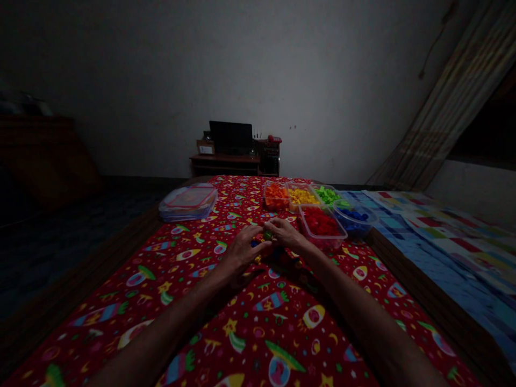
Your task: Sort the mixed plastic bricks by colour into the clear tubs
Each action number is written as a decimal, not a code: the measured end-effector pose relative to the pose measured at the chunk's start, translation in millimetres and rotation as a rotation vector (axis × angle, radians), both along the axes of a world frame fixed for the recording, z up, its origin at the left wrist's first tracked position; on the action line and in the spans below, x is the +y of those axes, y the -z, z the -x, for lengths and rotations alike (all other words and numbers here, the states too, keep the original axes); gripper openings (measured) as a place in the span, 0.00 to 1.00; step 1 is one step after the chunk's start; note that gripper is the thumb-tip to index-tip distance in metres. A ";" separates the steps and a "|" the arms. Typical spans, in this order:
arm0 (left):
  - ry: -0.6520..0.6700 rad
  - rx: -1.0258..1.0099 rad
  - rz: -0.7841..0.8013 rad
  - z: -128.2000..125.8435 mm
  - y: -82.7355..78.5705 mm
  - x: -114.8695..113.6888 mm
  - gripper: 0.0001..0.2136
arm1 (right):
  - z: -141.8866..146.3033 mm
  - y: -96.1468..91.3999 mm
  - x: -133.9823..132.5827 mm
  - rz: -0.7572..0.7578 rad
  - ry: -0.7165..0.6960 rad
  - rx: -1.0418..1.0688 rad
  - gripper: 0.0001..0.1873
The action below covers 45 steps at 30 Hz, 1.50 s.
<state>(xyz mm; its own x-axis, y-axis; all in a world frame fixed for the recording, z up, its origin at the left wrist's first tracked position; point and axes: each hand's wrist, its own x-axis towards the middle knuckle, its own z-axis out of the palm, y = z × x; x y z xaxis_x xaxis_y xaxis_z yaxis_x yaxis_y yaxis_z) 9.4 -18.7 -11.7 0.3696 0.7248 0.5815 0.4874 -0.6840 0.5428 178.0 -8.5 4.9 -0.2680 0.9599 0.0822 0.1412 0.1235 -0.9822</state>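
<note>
My left hand (245,244) and my right hand (287,235) meet over the middle of the red patterned cloth. Between their fingers shows a small green plastic piece (268,235), with both hands closed around it. Just below are blue and yellow bits of a small cluster of plastic pieces (258,259), partly covered by my left hand. Dim light and the fingers hide how these pieces join. Close to my right hand stands a clear tub of red pieces (322,236).
Behind the red tub stand clear tubs of orange (276,207), yellow (296,207) and green pieces (328,194). A round tub of blue pieces (357,228) sits at the right table edge. Stacked lids (187,204) lie at the left. Beyond the table is a monitor (230,138).
</note>
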 end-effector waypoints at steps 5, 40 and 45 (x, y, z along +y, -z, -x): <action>-0.071 -0.026 0.008 0.2 3.2 0.1 0.09 | 4.6 0.0 -5.3 0.027 -0.099 0.058 0.24; 0.000 -0.133 0.402 27.6 -7.9 23.2 0.18 | -5.3 -6.4 -7.0 0.334 0.002 0.293 0.15; 0.014 -0.142 0.320 15.9 -14.0 9.8 0.17 | 2.4 -4.0 -10.9 0.242 -0.129 0.166 0.19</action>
<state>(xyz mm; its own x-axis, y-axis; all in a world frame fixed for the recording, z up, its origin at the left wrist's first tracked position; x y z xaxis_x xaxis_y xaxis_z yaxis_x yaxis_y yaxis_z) -6.5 -8.9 2.3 0.3124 0.8739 0.3724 0.3832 -0.4747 0.7924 175.6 -19.4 8.9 -0.3911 0.9158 -0.0916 -0.0248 -0.1100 -0.9936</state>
